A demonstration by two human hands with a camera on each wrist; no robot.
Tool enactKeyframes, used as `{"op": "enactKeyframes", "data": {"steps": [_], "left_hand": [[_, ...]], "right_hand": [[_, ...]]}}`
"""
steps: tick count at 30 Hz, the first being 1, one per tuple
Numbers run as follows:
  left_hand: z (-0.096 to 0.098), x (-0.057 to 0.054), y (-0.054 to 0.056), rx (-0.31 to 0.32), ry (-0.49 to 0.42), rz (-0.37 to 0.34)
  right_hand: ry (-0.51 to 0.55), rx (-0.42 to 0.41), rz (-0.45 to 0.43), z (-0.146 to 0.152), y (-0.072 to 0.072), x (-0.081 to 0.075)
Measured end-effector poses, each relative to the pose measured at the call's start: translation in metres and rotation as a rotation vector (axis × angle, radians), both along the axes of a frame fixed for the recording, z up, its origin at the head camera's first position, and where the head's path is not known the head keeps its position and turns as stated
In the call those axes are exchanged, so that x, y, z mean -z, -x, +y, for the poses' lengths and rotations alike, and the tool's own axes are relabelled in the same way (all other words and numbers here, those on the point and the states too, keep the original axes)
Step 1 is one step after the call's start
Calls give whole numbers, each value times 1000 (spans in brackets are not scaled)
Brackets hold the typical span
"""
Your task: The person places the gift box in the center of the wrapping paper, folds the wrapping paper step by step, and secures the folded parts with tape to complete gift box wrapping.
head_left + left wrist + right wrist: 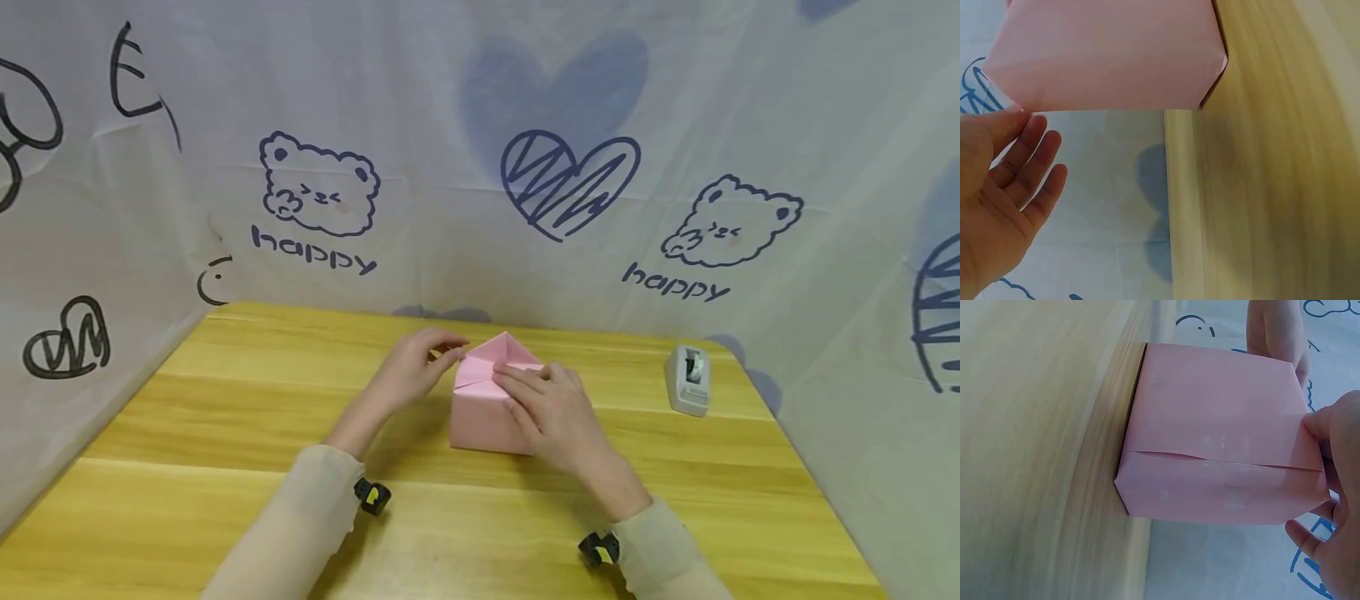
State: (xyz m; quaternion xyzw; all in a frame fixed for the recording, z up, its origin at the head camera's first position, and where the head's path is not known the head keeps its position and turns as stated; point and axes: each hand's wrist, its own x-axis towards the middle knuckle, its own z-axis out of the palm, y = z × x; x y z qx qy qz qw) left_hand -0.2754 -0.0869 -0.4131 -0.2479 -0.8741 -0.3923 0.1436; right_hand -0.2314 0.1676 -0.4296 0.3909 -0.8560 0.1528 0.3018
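Note:
A pink paper box point(487, 421) stands on the table, its top edges folded inward and one pointed flap raised at the far side. At the box's upper left corner, my left hand point(412, 371) pinches the paper edge between thumb and index finger; the other fingers stay loosely bent in the left wrist view. My right hand point(551, 408) lies over the top right, straight fingers pressing on the folded paper. In the right wrist view, the right thumb touches the box's side point(1222, 406), which has a lengthwise seam and shiny patches.
A grey tape dispenser point(688, 382) with a roll of tape sits at the right rear of the wooden table point(225, 417). A white cloth point(435, 108) with bear and heart drawings hangs behind the table and at its sides.

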Motion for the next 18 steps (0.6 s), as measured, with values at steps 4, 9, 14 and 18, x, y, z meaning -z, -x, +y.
{"op": "enactKeyframes", "data": {"steps": [4,9,14,18], "left_hand": [[3,-3,6,4,8,-45],[7,-4,8,-1,54,-28],[9,-4,10,16,68,-6],[12,-4,13,64,26,-5]], "right_hand": [[13,-6,11,-1,0,1],[12,-6,17,-2,0,2],[8,-2,16,-1,0,2],[10,-1,4,0,0,1]]}}
